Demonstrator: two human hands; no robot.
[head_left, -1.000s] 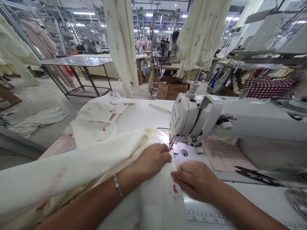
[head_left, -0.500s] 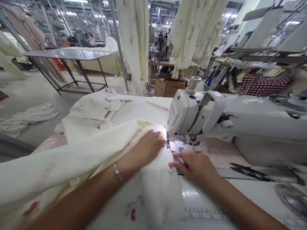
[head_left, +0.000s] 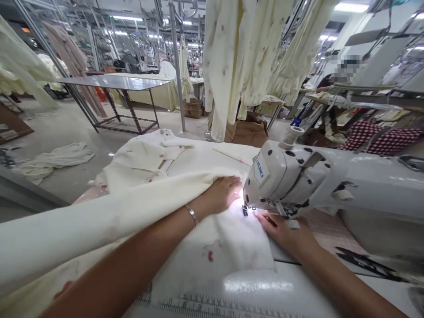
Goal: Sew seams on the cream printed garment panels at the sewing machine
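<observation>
Cream, red-printed fabric (head_left: 232,238) positioned under the left hand (head_left: 222,195), with an edge at the fingertips of the right hand (head_left: 281,233). Left hand laid palm down on it, fingers extended, not clutching. Right hand reaching in with forefinger extended, just beside the presser foot (head_left: 245,210) and partly behind the sewing machine (head_left: 281,176); whether pinching or merely touching, impossible to tell. Judged light, soft and limp, going by loose folds beyond and beneath the left forearm (head_left: 139,251). Likely to slide readily over the glossy tabletop (head_left: 281,287) nearer than both hands, and to pucker if dragged from one side. Not apparently fragile. Best held flat under spread fingers, as at the left hand, and steered by the edge at the right, fingertips clear of the presser foot.
</observation>
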